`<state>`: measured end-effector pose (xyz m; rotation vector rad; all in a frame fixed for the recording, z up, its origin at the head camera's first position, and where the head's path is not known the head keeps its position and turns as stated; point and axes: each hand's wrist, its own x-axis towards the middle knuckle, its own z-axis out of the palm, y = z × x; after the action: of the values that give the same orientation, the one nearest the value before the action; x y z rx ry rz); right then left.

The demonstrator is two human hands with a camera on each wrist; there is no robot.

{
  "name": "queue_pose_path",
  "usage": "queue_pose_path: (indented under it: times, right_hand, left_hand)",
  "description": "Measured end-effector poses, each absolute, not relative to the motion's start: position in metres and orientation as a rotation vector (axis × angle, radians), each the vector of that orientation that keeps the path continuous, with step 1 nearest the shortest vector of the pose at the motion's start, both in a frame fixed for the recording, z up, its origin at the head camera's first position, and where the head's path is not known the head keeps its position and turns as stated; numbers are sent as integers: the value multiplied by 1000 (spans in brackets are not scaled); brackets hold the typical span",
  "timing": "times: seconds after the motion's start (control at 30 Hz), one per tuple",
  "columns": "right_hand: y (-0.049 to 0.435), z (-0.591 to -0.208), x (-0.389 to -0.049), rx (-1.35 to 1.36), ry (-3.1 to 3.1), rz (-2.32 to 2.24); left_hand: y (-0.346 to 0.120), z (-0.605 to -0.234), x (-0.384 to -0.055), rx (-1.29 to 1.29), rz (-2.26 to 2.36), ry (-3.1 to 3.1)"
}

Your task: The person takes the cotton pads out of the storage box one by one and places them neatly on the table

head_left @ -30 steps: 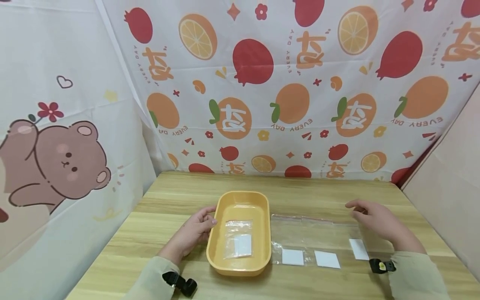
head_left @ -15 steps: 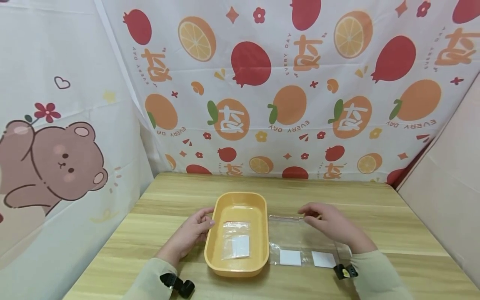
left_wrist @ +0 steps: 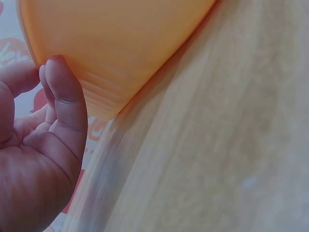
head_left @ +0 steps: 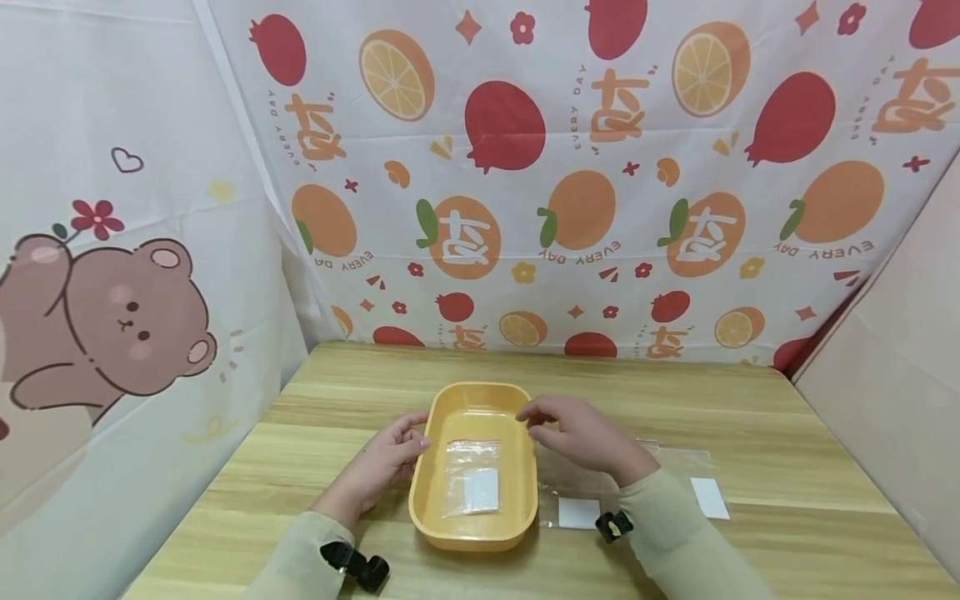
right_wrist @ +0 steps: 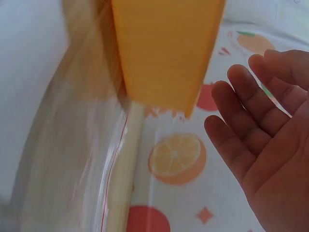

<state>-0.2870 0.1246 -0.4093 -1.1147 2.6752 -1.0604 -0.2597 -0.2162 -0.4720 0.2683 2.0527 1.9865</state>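
Note:
A yellow tray [head_left: 474, 540] stands on the wooden table, holding a clear zip bag with a white square [head_left: 481, 490]. My left hand [head_left: 382, 460] grips the tray's left rim; in the left wrist view its thumb [left_wrist: 19, 77] meets the rim and the other fingers touch the outer wall. My right hand [head_left: 581, 435] hovers at the tray's right rim with fingers loosely bent and nothing in them. Below it lies another clear zip bag with a white square [head_left: 578, 513]. The right sleeve covers part of the bags.
Farther right, a clear zip bag with a white square [head_left: 709, 497] lies flat on the table [head_left: 810, 500]. A fruit-print cloth [head_left: 585, 300] hangs behind the table's back edge, and a bear-print cloth [head_left: 142, 333] hangs at the left.
My right hand has swept left over the bags to the tray's right rim. The rightmost bag went out of sight under the arm and shows again. My left hand stays on the tray.

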Motion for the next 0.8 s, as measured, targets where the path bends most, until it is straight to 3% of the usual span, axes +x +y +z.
queue_pose_path:
  times: [0.8]
  right_hand:
    - [37,-430,-316,-1094,2727,-590]
  left_hand:
    - [-215,-469,-259,276,2005,2042]
